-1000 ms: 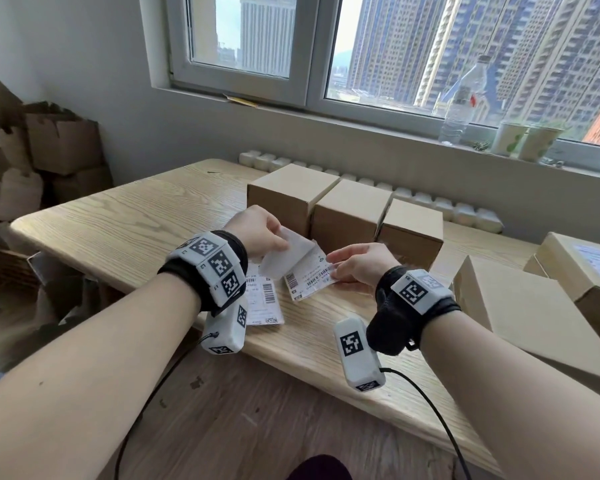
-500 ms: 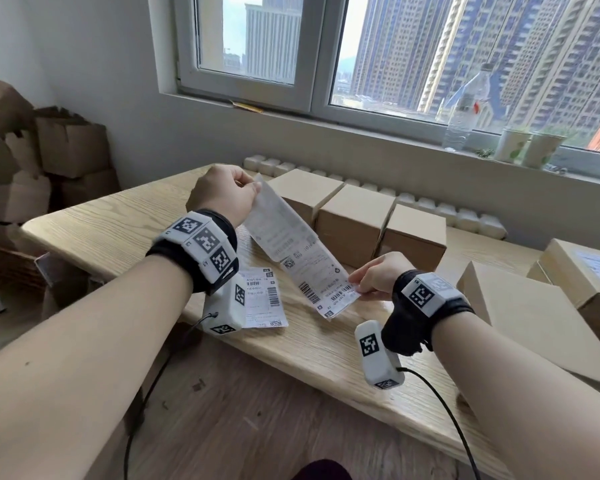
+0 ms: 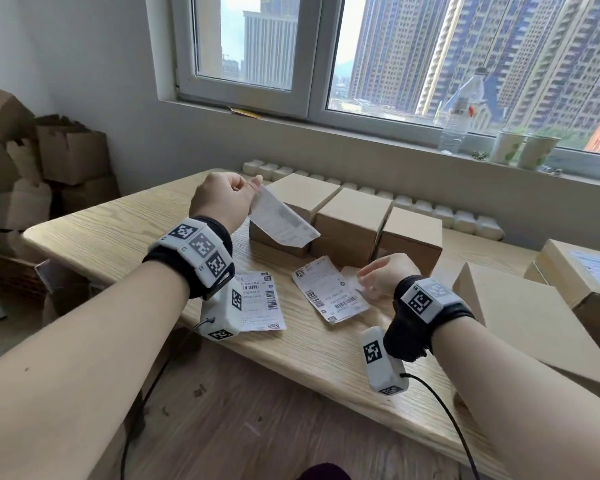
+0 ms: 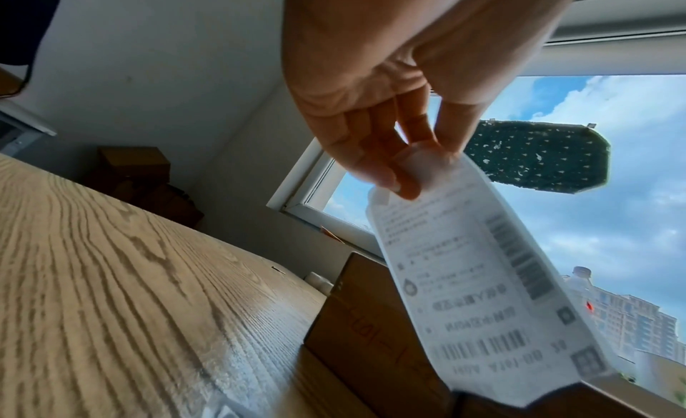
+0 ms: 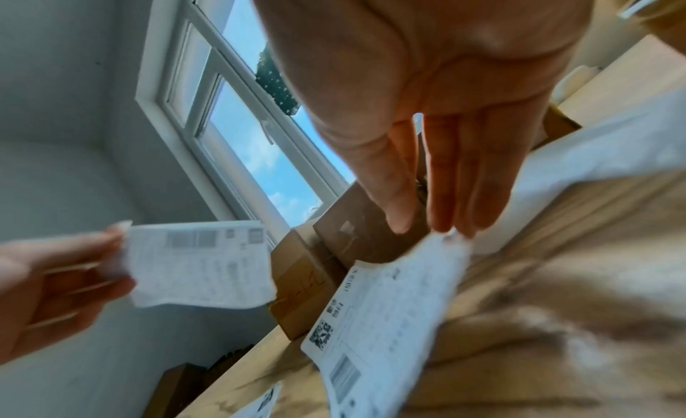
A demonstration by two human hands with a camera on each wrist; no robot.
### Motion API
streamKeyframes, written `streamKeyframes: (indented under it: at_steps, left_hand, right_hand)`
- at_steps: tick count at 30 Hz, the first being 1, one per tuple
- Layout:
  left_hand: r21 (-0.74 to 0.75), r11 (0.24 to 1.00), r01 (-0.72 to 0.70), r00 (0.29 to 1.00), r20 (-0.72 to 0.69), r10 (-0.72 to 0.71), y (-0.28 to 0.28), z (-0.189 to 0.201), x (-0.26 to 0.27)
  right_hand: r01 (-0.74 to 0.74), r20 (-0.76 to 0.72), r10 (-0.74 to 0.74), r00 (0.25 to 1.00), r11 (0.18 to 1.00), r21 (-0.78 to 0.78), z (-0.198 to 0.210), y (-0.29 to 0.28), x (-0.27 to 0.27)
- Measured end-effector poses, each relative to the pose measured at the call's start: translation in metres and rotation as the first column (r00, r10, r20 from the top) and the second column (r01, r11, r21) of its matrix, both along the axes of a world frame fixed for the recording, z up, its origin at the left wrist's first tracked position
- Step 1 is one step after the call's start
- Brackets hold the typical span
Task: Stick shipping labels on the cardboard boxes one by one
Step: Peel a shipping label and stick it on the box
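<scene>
My left hand is raised above the table and pinches the top corner of a white shipping label, which hangs free in front of the leftmost of three small cardboard boxes. The left wrist view shows the left hand with the label, whose print reads mirrored. My right hand is low over the table and pinches the edge of a printed label sheet lying there. In the right wrist view, thumb and fingers of my right hand meet at that label sheet.
Another printed label lies on the wooden table beneath my left wrist. Larger cardboard boxes stand at the right, one bearing a label. Brown cartons are stacked at the left; a bottle and cups stand on the sill.
The long strip held between both hands has come apart. My left hand rose with the upper label, and my right hand brought the lower sheet down onto the table.
</scene>
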State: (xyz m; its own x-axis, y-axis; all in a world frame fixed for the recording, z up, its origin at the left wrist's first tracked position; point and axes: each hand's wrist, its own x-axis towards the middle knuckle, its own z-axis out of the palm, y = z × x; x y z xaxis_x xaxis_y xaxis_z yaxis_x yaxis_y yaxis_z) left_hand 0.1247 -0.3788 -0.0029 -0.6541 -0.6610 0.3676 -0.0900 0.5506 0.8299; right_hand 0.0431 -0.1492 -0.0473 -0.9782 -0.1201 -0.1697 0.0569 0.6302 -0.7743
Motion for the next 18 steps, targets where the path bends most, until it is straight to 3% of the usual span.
streamKeyframes:
  at_steps: [2, 4, 6, 9, 14, 18]
  left_hand:
    - [0.080, 0.994, 0.077, 0.997, -0.038, -0.074, 0.010, 0.001, -0.002]
    - [0.154, 0.976, 0.156, 0.986, -0.085, -0.144, 0.021, 0.003, -0.003]
    - [0.157, 0.963, 0.218, 0.975, -0.083, -0.207, 0.030, 0.003, -0.003]
    - [0.107, 0.947, 0.302, 0.953, -0.005, -0.303, 0.039, 0.002, -0.003]
    - [0.036, 0.933, 0.358, 0.928, 0.097, -0.360, 0.046, -0.001, -0.005]
    - [0.097, 0.936, 0.339, 0.937, 0.058, -0.345, 0.050, -0.001, -0.007]
  right_hand:
    - [0.016, -0.100, -0.021, 0.995, 0.999, -0.044, 0.005, -0.006, 0.003]
    - [-0.004, -0.001, 0.004, 1.000, 0.963, -0.270, 0.011, -0.014, 0.004]
    - [0.000, 0.143, 0.081, 0.986, 0.871, -0.492, 0.019, -0.019, 0.008]
    - [0.026, 0.189, 0.114, 0.975, 0.790, -0.613, 0.027, -0.019, 0.014]
    - [0.059, 0.089, -0.010, 0.996, 0.822, -0.567, 0.030, -0.008, 0.007]
    - [0.025, 0.019, -0.018, 1.000, 0.864, -0.504, 0.032, 0.005, 0.000]
